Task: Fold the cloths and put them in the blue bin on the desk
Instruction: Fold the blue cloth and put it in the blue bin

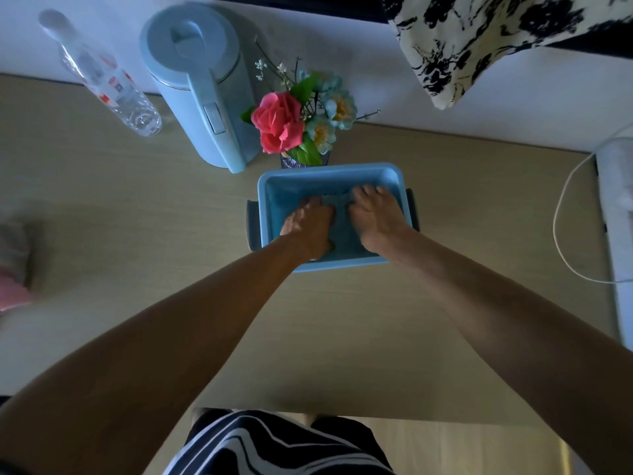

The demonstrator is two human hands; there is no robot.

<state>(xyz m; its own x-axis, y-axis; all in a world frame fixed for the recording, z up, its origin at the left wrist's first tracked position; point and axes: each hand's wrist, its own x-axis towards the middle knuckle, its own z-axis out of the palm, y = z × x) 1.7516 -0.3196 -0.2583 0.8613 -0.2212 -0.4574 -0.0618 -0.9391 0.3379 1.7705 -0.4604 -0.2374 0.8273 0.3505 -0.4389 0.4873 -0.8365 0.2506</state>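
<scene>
Pressing folded grey-blue cloth (337,204) flat inside light-blue rectangular plastic bin (268,190), mid pale wooden worktop (137,241) toward far edge, with left hand (310,228) and right hand (376,219); fingers (364,193) straight, slightly spread, pinching nothing.

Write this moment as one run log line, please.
step: placing | left hand: flat on cloth in blue bin | right hand: flat on cloth

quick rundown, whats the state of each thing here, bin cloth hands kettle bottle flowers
blue bin, upright on the desk, holds a cloth
cloth, down inside the bin, under both hands
left hand, flat on the cloth, inside the bin
right hand, fingers spread, pressing the cloth
kettle, upright, lid shut
bottle, standing, cap seems on
flowers, upright behind the bin
</scene>
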